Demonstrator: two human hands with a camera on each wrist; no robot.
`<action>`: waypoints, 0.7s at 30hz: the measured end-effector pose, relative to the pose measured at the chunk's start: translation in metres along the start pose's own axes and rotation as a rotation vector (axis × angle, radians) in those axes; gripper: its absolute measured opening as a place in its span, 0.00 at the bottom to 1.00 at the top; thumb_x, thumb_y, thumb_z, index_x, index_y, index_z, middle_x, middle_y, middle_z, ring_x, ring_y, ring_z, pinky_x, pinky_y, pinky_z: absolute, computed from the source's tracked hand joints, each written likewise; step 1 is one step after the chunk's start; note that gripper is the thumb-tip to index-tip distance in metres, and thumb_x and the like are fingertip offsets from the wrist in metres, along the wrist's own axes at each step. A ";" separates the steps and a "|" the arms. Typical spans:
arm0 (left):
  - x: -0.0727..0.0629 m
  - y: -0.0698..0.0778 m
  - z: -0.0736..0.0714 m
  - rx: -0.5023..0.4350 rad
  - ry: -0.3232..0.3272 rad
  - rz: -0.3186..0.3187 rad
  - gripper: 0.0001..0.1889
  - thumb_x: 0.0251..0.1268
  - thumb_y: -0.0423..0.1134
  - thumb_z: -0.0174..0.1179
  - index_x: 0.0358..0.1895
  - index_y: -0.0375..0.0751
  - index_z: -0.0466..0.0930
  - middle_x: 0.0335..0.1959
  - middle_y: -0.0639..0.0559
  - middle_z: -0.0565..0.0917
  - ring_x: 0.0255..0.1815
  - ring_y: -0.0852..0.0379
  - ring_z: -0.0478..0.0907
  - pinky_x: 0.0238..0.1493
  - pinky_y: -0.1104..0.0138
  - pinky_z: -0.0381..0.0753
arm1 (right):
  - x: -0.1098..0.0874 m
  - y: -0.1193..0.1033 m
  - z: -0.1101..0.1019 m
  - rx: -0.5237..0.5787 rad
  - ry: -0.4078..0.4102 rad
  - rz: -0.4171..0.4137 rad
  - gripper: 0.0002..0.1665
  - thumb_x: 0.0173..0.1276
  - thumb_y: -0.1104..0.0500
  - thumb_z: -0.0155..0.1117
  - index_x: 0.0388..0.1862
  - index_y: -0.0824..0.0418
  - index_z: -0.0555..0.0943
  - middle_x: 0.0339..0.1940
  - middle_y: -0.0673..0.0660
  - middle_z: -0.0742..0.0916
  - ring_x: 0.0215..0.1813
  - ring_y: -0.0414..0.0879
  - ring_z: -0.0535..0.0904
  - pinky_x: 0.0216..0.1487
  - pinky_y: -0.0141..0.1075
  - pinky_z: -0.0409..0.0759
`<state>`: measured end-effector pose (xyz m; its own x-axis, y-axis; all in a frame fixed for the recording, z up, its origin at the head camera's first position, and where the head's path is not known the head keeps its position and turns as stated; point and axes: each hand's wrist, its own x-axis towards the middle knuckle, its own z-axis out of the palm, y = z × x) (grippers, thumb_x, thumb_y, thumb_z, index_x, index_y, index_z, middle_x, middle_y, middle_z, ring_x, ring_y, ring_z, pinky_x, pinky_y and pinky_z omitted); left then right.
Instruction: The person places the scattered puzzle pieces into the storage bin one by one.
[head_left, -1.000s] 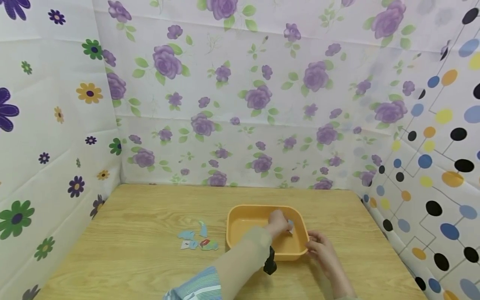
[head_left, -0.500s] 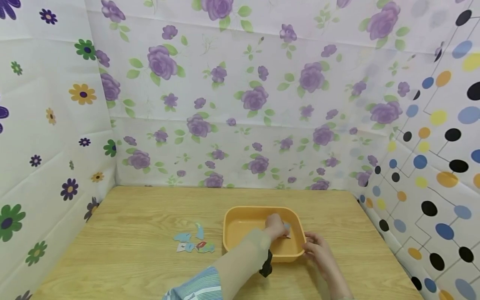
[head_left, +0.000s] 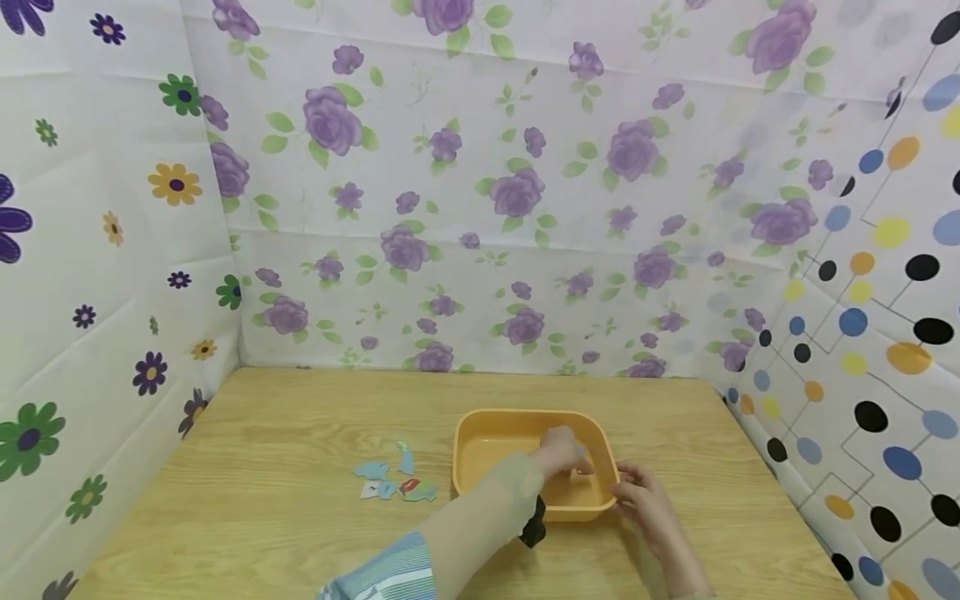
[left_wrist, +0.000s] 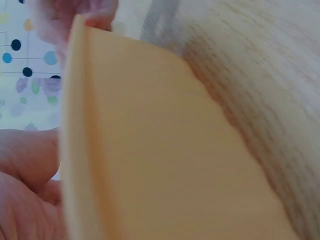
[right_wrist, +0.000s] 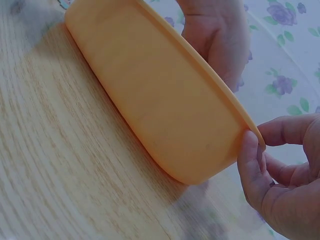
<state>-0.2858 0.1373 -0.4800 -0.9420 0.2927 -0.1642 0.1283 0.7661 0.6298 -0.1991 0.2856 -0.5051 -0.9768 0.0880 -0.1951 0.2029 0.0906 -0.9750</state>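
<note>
Barely anything has shifted: my left hand (head_left: 558,450) remains inside the orange tub (head_left: 480,442), low and right of centre in the head view, fingers curled on a small bluish piece (head_left: 581,451). My right hand (head_left: 637,496) pinches the tub's near right corner. Loose puzzle pieces (head_left: 395,481) lie just left of it on the wooden table (head_left: 300,433), which is bare toward the back wall.

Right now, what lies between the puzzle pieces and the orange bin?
Only bare wooden table: the head view shows a narrow gap between the puzzle pieces and the orange bin.
</note>
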 end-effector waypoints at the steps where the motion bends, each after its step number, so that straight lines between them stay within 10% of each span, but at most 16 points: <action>1: -0.001 -0.001 -0.002 -0.031 -0.022 0.003 0.17 0.46 0.41 0.77 0.28 0.35 0.79 0.25 0.49 0.79 0.25 0.55 0.75 0.33 0.70 0.78 | 0.000 0.000 0.000 -0.004 -0.007 -0.001 0.31 0.67 0.68 0.54 0.68 0.74 0.61 0.47 0.58 0.75 0.40 0.41 0.75 0.39 0.27 0.81; 10: -0.019 -0.009 -0.031 -0.261 -0.167 0.019 0.32 0.53 0.37 0.73 0.61 0.28 0.74 0.58 0.37 0.80 0.35 0.47 0.86 0.48 0.61 0.85 | -0.001 0.002 0.000 -0.004 -0.020 -0.007 0.31 0.67 0.69 0.53 0.67 0.75 0.61 0.49 0.59 0.77 0.41 0.43 0.77 0.39 0.26 0.81; 21: -0.041 -0.022 -0.093 -0.357 -0.168 0.151 0.32 0.58 0.39 0.70 0.66 0.35 0.71 0.44 0.43 0.87 0.40 0.49 0.85 0.47 0.57 0.84 | -0.001 -0.001 0.004 0.007 0.017 0.017 0.33 0.66 0.71 0.53 0.69 0.76 0.59 0.45 0.56 0.74 0.36 0.38 0.75 0.35 0.26 0.81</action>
<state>-0.2785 0.0548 -0.4169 -0.8533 0.4986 -0.1524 0.1182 0.4697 0.8749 -0.1988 0.2814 -0.5040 -0.9719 0.1064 -0.2100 0.2190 0.0820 -0.9723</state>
